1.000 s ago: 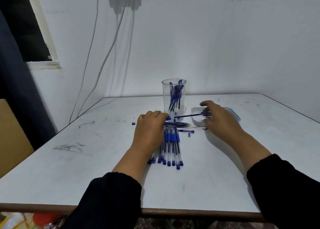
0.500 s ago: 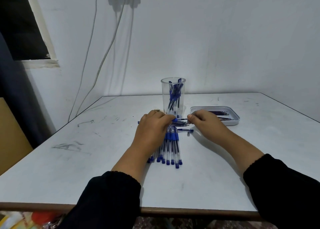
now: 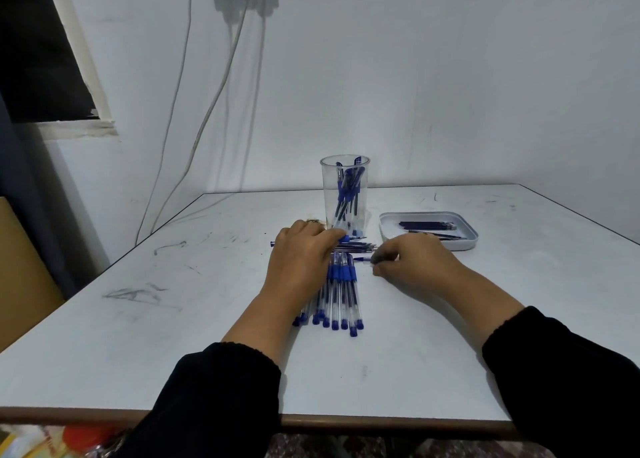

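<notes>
A row of several blue-capped clear pens [image 3: 341, 295] lies on the white table [image 3: 207, 319] in front of me. My left hand [image 3: 301, 263] rests over the row's far end, its fingers curled round a pen barrel [image 3: 343, 239] that lies crosswise. A small pile of dark refills [image 3: 358, 247] lies just beyond the row. My right hand [image 3: 412, 265] is low on the table to the right, and its fingertips pinch the end of a small blue pen piece [image 3: 362, 259]. Behind stands a clear cup [image 3: 344, 180] with several pens inside.
A shallow white tray [image 3: 467, 243] with several dark refills sits at the right, beyond my right hand. The white wall runs close behind the table, with cables hanging down at the left. The table's brown front edge [image 3: 381, 419] is near my sleeves.
My right hand drew a refill away toward the tray, then came back left and down onto the small blue piece. My left hand stayed on the pens.
</notes>
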A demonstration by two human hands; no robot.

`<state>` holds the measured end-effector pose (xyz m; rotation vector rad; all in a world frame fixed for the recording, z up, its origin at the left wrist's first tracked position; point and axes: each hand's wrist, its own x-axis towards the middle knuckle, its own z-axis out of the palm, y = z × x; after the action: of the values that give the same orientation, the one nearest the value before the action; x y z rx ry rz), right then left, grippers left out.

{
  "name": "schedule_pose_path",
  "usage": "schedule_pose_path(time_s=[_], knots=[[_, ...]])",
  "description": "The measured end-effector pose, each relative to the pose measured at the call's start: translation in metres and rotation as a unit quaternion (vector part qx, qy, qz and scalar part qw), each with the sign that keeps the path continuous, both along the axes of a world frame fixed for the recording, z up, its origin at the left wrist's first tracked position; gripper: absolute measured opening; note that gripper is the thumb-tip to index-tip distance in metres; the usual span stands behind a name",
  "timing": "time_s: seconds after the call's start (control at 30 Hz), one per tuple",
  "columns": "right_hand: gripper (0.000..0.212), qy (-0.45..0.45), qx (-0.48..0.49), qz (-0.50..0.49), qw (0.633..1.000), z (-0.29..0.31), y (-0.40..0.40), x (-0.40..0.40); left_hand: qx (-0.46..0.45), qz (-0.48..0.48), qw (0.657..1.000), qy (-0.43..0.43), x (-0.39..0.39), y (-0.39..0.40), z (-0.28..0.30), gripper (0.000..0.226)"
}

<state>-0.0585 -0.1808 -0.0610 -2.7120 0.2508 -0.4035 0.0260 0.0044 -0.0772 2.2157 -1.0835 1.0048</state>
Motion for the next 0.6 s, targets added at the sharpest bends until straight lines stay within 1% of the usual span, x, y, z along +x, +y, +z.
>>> schedule_pose_path(time_s=[0.07, 0.1, 0.17, 0.2, 0.27, 0.33, 0.4, 0.6], knots=[[0.008, -0.008, 0.004, 0.01, 1.0, 0.0, 0.002, 0.0, 0.003, 0.001, 1.0, 0.004, 0.0, 0.0, 0.0, 0.026], [0.006, -0.019, 0.027, 0.013, 0.999, 0.001, 0.002, 0.002, 0.003, 0.001, 1.0, 0.006, 0.0, 0.0, 0.001, 0.026], [0.007, -0.058, 0.134, 0.008, 0.989, 0.006, 0.002, 0.006, 0.003, 0.002, 1.0, 0.006, 0.0, 0.0, 0.001, 0.027], [0.009, -0.082, 0.206, 0.002, 0.975, 0.008, 0.001, 0.007, 0.003, 0.002, 1.0, 0.005, 0.0, 0.0, 0.001, 0.027], [0.012, -0.123, 0.332, -0.003, 0.935, 0.011, 0.001, 0.006, 0.002, 0.002, 1.0, 0.003, -0.001, 0.0, 0.001, 0.027], [0.013, -0.134, 0.402, 0.007, 0.906, 0.013, 0.001, 0.005, 0.003, 0.001, 1.0, 0.002, -0.001, 0.0, 0.001, 0.027], [0.012, -0.124, 0.424, 0.02, 0.897, 0.014, 0.003, 0.003, 0.006, 0.001, 1.0, 0.004, -0.001, 0.0, 0.001, 0.027], [0.012, -0.102, 0.433, 0.041, 0.895, 0.013, 0.011, 0.003, 0.011, -0.004, 1.0, 0.009, -0.002, -0.001, 0.001, 0.025]])
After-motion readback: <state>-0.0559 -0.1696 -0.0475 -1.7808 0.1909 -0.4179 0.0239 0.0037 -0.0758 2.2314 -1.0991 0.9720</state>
